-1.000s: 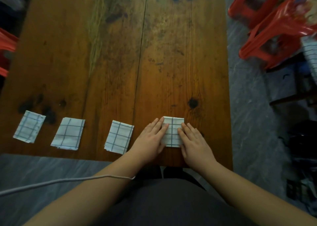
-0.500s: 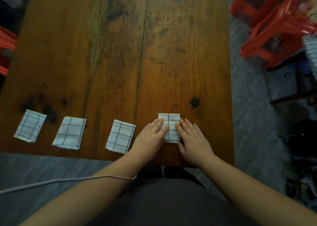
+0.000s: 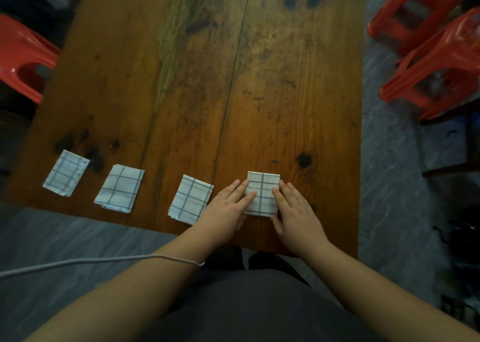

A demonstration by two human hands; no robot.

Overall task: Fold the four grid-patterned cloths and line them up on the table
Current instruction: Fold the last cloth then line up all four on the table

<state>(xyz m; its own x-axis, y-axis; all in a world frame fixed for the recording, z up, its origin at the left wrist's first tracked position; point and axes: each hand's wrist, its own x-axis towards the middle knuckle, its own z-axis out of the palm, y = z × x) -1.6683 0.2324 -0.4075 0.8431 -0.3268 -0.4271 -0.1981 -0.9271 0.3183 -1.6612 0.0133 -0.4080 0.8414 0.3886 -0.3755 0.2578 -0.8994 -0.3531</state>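
Observation:
Several folded white cloths with a blue grid lie in a row near the front edge of the wooden table (image 3: pixel 259 82). From the left: the first cloth (image 3: pixel 66 173), the second cloth (image 3: pixel 119 190), the third cloth (image 3: pixel 191 199) and the fourth cloth (image 3: pixel 262 193). My left hand (image 3: pixel 228 206) presses flat on the fourth cloth's left edge with straight fingers. On its right edge lie the straight fingers of my right hand (image 3: pixel 296 211). The cloth's middle shows between the two hands.
Red plastic stools (image 3: pixel 436 63) stand on the grey floor to the right of the table, and another red stool (image 3: pixel 23 56) is at the left. A thin grey cord (image 3: pixel 104 261) crosses my left forearm. The table's front edge is just under my wrists.
The fourth cloth has slid a little away from me and sits squarer in the row. Both hands stayed flat on its edges. The other cloths have not moved.

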